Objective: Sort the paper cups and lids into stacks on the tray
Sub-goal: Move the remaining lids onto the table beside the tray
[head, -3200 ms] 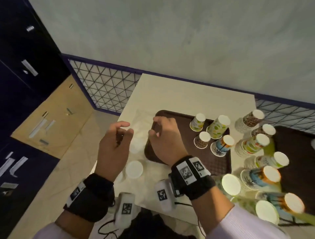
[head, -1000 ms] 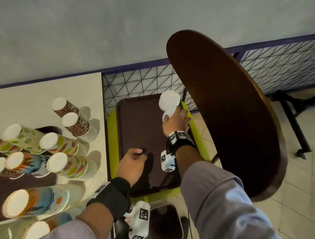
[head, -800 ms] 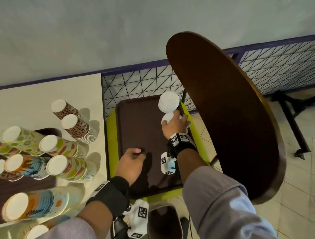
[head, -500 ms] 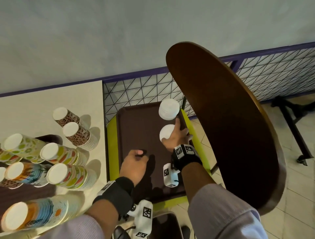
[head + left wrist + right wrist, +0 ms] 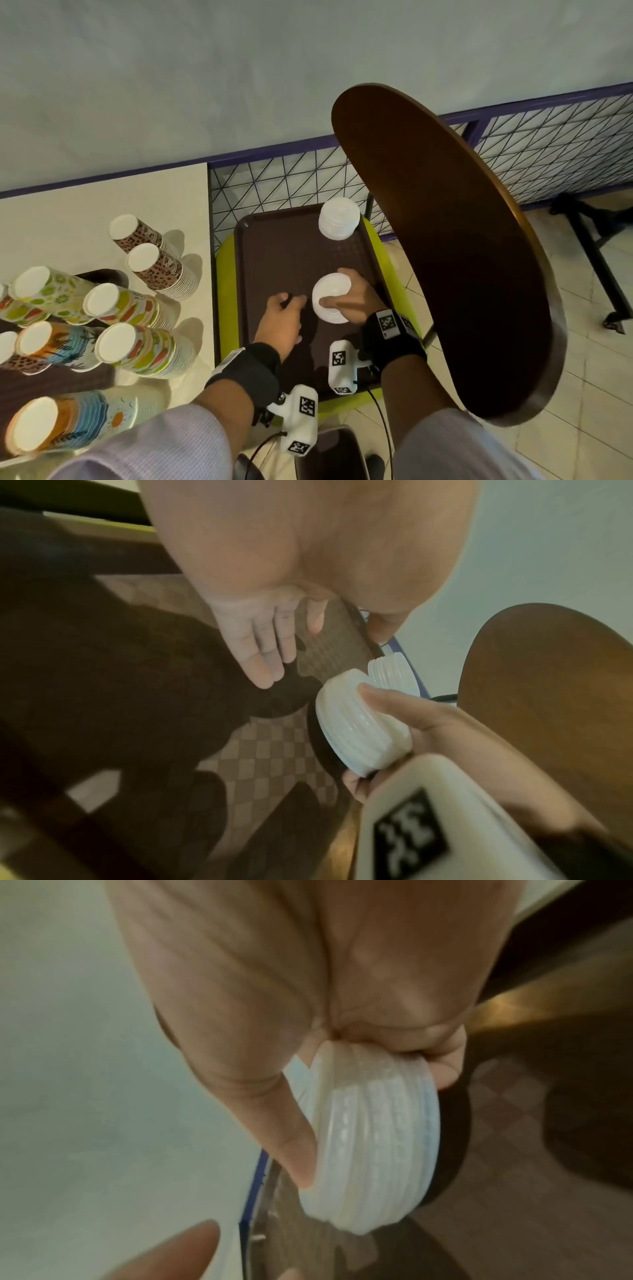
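A brown tray [image 5: 281, 253] lies on a yellow-green chair seat. One stack of white lids [image 5: 339, 219] stands at its far right corner. My right hand [image 5: 354, 297] grips a second stack of white lids [image 5: 330, 296], tilted and low over the middle of the tray; the thumb [image 5: 298, 1145] and curled fingers clamp its ribbed side [image 5: 369, 1123]. My left hand [image 5: 284, 311] hovers just left of that stack, its fingers [image 5: 260, 647] straight and holding nothing. Both lid stacks [image 5: 359, 723] show in the left wrist view.
Several upside-down stacks of printed paper cups [image 5: 137, 308] stand on the cream table [image 5: 102, 205] to the left, some on another brown tray [image 5: 51, 380]. The chair's dark wooden back [image 5: 445, 240] rises close on the right. A wire-mesh railing [image 5: 274, 185] runs behind.
My right hand has drawn its lid stack back from beside the far stack toward the tray's middle, nearer my left hand. The left hand has stayed over the tray.
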Motion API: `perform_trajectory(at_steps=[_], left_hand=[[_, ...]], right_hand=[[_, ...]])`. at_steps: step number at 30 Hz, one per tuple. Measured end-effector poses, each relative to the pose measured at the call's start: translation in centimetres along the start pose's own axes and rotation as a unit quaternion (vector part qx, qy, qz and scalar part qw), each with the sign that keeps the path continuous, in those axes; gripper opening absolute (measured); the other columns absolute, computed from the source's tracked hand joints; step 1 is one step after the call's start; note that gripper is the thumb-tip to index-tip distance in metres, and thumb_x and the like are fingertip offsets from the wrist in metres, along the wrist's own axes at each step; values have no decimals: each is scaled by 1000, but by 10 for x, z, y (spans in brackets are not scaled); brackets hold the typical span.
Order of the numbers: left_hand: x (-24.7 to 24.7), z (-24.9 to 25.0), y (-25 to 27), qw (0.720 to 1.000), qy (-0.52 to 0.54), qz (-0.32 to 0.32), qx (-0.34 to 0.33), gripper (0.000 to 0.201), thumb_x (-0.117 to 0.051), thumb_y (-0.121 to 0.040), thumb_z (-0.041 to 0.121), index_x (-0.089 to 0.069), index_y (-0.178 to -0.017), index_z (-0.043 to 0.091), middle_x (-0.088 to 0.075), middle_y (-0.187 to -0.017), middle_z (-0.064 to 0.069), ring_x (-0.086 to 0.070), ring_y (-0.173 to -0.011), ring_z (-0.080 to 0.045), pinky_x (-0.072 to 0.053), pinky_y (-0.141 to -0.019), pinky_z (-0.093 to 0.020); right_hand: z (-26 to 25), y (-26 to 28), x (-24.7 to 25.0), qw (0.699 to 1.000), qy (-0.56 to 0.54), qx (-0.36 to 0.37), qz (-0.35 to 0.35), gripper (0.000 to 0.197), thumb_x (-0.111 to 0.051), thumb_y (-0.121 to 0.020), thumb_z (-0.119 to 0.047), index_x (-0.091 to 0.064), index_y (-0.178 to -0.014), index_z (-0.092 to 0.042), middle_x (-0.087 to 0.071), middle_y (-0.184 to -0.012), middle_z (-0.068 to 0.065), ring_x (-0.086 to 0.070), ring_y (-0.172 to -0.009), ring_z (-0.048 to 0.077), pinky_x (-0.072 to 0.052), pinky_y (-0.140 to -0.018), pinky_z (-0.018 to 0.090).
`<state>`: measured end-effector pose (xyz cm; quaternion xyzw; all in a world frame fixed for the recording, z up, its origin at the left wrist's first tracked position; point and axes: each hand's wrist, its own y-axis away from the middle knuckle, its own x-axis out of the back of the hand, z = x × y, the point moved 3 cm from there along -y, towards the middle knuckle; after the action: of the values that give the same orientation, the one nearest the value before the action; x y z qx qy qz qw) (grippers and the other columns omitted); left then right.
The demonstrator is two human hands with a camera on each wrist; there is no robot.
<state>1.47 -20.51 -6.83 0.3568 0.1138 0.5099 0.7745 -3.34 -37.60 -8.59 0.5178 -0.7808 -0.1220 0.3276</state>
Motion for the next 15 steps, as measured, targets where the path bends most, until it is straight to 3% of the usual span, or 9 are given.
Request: perform_trajectory(at_steps=[2, 4, 7, 8, 10, 12, 15], left_hand=[[-1, 6, 7, 998, 49, -23, 10, 53, -55, -102, 50, -40, -149, 32, -59, -127, -5, -62, -113, -27, -58, -94, -46], [-2, 13, 13, 995, 80, -53, 20, 48, -54, -100, 57, -47, -142, 36, -61, -131, -5, -65, -115, -29, -60, -89, -46], [-5, 21, 20, 993, 83, -80, 8, 40, -56, -99, 57, -57, -130, 30, -68, -124, -8, -71, -109, -30, -63, -87, -50], [-6, 24, 20, 995, 71, -72, -11, 41, -59, -99, 56, -58, -129, 28, -68, -124, -9, -72, -107, -30, -64, -85, -51], [-3, 27, 22, 996, 57, -47, -44, 45, -64, -96, 54, -57, -130, 24, -67, -123, -10, -71, -106, -30, -65, -79, -49], [1, 28, 21, 995, 73, -29, -55, 49, -70, -92, 53, -59, -129, 23, -67, -121, -9, -70, -108, -29, -66, -77, -47], [9, 25, 18, 991, 125, -17, -46, 53, -77, -84, 57, -64, -123, 22, -72, -119, -9, -71, -109, -28, -65, -83, -48]], right_hand=[[-3, 9, -3, 999, -39, 33, -19, 85, -90, -72, -25, -47, -145, -23, -54, -138, 7, -51, -130, 26, -45, -109, 39], [-6, 18, -8, 996, -42, 75, -33, 82, -89, -66, -34, -51, -139, -37, -56, -134, 4, -54, -125, 24, -48, -108, 44], [-15, 31, -17, 992, -36, 103, -69, 70, -78, -71, -28, -53, -133, -49, -50, -130, 3, -55, -119, 19, -49, -103, 35], [-19, 34, -20, 990, -55, 100, -77, 66, -74, -72, -27, -54, -131, -50, -48, -131, 4, -55, -119, 18, -50, -102, 33], [-27, 38, -24, 981, -160, 71, -79, 54, -71, -72, -36, -60, -123, -50, -49, -137, 10, -57, -124, 23, -50, -107, 39], [-33, 37, -29, 974, -211, 38, -79, 38, -68, -86, -37, -60, -123, -44, -48, -145, 16, -56, -129, 27, -45, -112, 46], [-42, 35, -35, 975, -192, 50, -102, 46, -51, -100, -37, -45, -145, -33, -47, -150, 9, -55, -130, 20, -47, -110, 36]])
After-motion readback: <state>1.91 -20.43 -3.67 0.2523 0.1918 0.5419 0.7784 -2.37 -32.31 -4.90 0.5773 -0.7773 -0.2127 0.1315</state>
